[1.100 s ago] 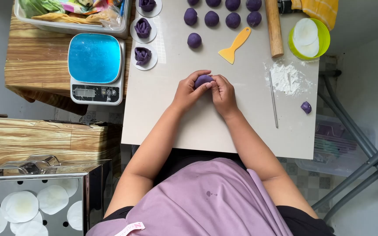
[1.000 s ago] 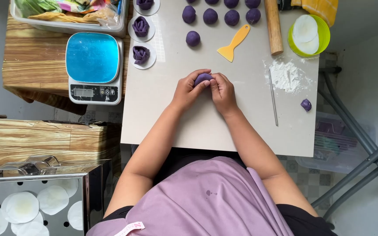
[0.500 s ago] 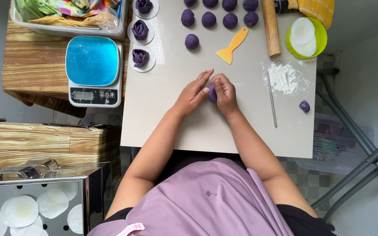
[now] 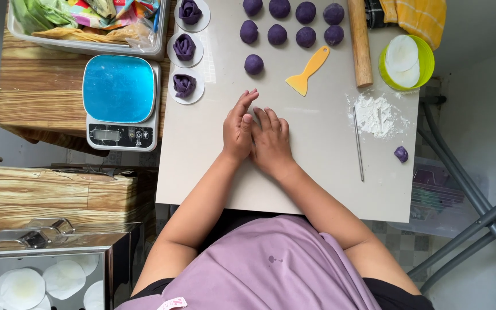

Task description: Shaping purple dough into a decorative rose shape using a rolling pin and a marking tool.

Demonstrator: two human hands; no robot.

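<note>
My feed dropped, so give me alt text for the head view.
Both hands, left and right, press side by side on a grey board. Beyond them lie purple dough balls, a yellow scraper, a rolling pin and flour.

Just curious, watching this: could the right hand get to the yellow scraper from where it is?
Probably yes. The right hand lies flat on the board beside the left hand, and the yellow scraper lies up and to the right of it, with only bare board between them.
</note>
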